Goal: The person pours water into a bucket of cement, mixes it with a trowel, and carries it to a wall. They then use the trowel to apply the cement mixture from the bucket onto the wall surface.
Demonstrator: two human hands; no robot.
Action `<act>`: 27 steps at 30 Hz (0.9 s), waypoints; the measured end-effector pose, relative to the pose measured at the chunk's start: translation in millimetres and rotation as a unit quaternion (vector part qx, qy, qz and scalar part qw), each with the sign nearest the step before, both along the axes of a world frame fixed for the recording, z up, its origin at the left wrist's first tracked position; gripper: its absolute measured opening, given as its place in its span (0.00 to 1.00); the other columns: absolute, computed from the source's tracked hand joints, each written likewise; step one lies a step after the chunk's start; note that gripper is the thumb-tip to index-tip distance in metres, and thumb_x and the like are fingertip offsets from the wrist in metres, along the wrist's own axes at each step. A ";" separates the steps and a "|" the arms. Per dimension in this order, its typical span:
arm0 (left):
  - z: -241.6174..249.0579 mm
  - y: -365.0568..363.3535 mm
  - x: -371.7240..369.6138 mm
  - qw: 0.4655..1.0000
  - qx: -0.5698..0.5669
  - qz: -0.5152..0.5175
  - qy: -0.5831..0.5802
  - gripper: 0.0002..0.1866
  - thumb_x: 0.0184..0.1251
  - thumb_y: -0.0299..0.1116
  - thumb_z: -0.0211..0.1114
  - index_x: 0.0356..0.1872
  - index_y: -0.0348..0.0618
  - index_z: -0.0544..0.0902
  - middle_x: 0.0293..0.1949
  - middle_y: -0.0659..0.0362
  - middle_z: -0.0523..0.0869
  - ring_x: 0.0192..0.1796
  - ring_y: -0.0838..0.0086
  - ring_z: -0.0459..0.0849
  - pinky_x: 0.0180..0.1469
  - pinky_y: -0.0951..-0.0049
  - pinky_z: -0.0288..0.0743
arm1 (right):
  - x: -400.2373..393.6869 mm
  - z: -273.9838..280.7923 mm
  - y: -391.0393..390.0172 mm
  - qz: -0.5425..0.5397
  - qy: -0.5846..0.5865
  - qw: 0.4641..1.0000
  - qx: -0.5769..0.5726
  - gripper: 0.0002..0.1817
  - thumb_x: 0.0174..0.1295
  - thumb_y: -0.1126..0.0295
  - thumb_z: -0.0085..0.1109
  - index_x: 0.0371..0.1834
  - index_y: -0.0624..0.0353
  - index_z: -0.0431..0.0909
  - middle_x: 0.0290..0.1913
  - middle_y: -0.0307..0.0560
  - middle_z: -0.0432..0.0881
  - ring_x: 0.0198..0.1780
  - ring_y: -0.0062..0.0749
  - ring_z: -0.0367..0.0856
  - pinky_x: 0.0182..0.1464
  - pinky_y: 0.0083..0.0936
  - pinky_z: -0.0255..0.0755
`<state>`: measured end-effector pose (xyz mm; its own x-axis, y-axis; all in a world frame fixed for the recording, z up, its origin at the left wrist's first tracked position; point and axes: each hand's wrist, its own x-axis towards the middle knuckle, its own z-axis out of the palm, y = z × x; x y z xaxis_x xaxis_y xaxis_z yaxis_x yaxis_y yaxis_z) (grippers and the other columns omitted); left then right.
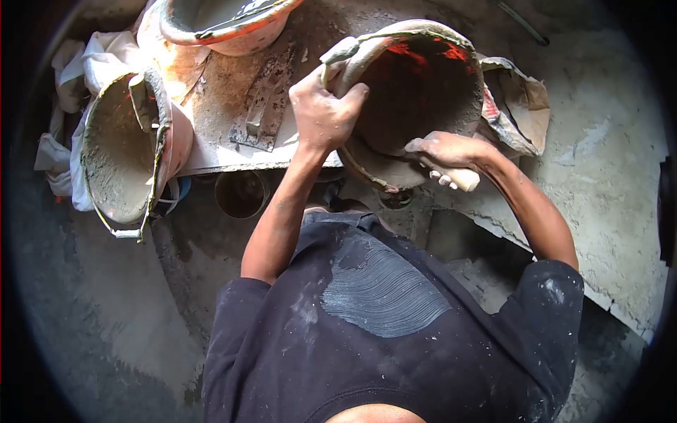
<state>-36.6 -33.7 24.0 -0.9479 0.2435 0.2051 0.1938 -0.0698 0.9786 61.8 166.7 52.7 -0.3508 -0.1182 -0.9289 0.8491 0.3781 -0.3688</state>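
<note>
My left hand (326, 113) grips the left rim of a large cement-coated bucket (423, 84), beside its handle grip. The bucket is tilted, its dark inside with red patches facing up toward me. My right hand (451, 151) is closed round the pale wooden handle of a tool (463, 179) at the bucket's lower edge. The tool's blade reaches into the bucket and shows only in part. A flat metal trowel (264, 106) lies on the board left of my left hand.
A second bucket (123, 155) with a handled tool in it stands at the left, by white sacks (106, 60). Another basin (247, 35) is at the top. An open paper bag (525, 106) lies right of the tilted bucket. A round pot (241, 194) sits below the board's edge.
</note>
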 end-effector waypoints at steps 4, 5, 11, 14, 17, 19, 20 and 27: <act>0.8 -4.8 2.7 1.000 -0.014 -0.006 0.016 0.21 0.48 0.24 0.63 0.47 0.28 0.78 0.36 0.58 0.84 0.38 0.80 0.79 0.45 0.79 0.72 | -16.3 42.3 7.9 0.221 -0.057 0.963 0.143 0.22 0.67 0.53 0.39 0.45 0.59 0.77 0.21 0.42 0.73 0.16 0.24 0.73 0.14 0.25 0.69; 3.3 -4.9 3.3 1.000 -0.011 -0.012 -0.003 0.21 0.48 0.24 0.63 0.47 0.29 0.78 0.36 0.58 0.84 0.38 0.80 0.79 0.45 0.79 0.72 | -19.8 53.8 9.7 0.300 -0.070 0.923 0.229 0.25 0.66 0.50 0.39 0.41 0.59 0.79 0.24 0.49 0.77 0.19 0.31 0.77 0.22 0.30 0.74; 6.3 2.5 2.7 1.000 -0.014 -0.006 0.003 0.21 0.47 0.25 0.63 0.46 0.29 0.79 0.35 0.57 0.85 0.36 0.80 0.79 0.44 0.78 0.73 | 1.1 62.0 31.5 0.456 0.410 0.623 0.486 0.11 0.58 0.64 0.52 0.31 0.62 0.75 0.26 0.56 0.79 0.33 0.49 0.81 0.36 0.41 0.73; 3.4 5.7 2.5 1.000 -0.008 -0.017 0.013 0.22 0.46 0.25 0.64 0.47 0.31 0.79 0.34 0.55 0.85 0.35 0.78 0.81 0.43 0.77 0.74 | -7.1 48.7 22.3 0.500 0.319 0.626 0.507 0.06 0.47 0.68 0.58 0.26 0.59 0.77 0.29 0.49 0.78 0.34 0.41 0.81 0.35 0.35 0.75; 13.8 6.8 8.4 0.998 -0.045 -0.034 0.042 0.21 0.46 0.25 0.64 0.46 0.33 0.81 0.33 0.53 0.86 0.34 0.78 0.81 0.41 0.77 0.74 | -7.1 31.8 36.5 0.534 0.328 0.634 0.453 0.10 0.43 0.66 0.62 0.28 0.59 0.77 0.32 0.51 0.79 0.37 0.41 0.81 0.36 0.35 0.75; 17.7 5.5 5.2 0.996 -0.057 -0.052 0.052 0.21 0.45 0.26 0.64 0.46 0.34 0.81 0.33 0.54 0.86 0.34 0.79 0.81 0.41 0.78 0.74 | -4.5 24.9 55.1 0.540 0.344 0.667 0.381 0.13 0.41 0.65 0.64 0.30 0.59 0.77 0.35 0.53 0.79 0.38 0.44 0.81 0.39 0.37 0.75; 18.9 7.1 4.6 0.993 -0.062 -0.071 0.067 0.21 0.45 0.26 0.65 0.46 0.35 0.81 0.32 0.54 0.86 0.34 0.79 0.81 0.41 0.78 0.74 | -9.3 25.8 61.8 0.536 0.299 0.713 0.339 0.13 0.43 0.65 0.63 0.31 0.59 0.77 0.36 0.54 0.79 0.38 0.46 0.80 0.41 0.38 0.75; 9.7 9.2 3.1 0.995 -0.049 -0.041 0.081 0.19 0.44 0.26 0.65 0.42 0.37 0.82 0.26 0.51 0.85 0.26 0.77 0.81 0.33 0.74 0.75 | 31.8 -8.4 29.8 0.251 0.256 0.917 0.175 0.19 0.51 0.57 0.57 0.36 0.62 0.76 0.27 0.53 0.79 0.29 0.42 0.80 0.33 0.35 0.74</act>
